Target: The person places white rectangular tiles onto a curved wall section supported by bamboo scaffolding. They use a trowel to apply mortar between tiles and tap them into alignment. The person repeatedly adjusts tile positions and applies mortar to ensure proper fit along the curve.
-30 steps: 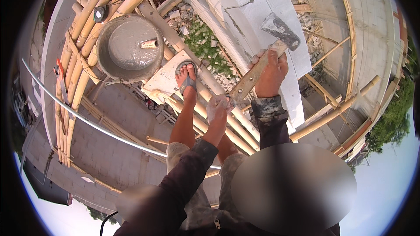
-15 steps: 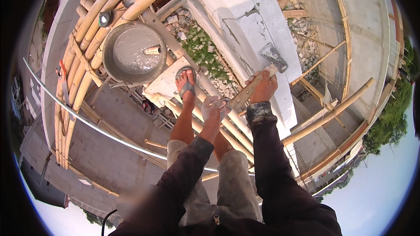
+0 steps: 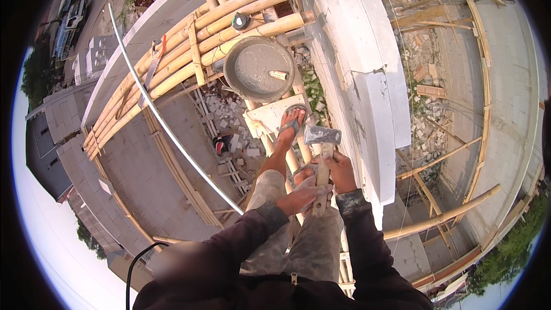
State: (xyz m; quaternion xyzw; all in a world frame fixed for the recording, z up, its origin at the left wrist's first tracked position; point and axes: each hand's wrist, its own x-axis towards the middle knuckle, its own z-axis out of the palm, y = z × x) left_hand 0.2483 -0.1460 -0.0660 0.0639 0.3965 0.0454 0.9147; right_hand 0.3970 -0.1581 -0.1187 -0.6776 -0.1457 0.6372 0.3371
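Observation:
A mallet with a dark, mortar-smeared head and a flat wooden handle is held upright in front of my thighs. My right hand is closed on the handle just below the head. Lower down, my left hand grips the same handle near its end. Ahead and to the left stands a round bucket of wet grey mortar, with a tool's light handle sticking out of it. My sandalled foot rests on a pale board beside the bucket.
Bamboo poles form the scaffold; a handsaw and a small round dark object lie on them. A white block wall rises on my right. A long pale pipe crosses at left. Rubble lies below.
The mallet has come off the wall top back toward my body, its head now pointing up. My left hand, previously off it, now grips the handle too. The view has swung right.

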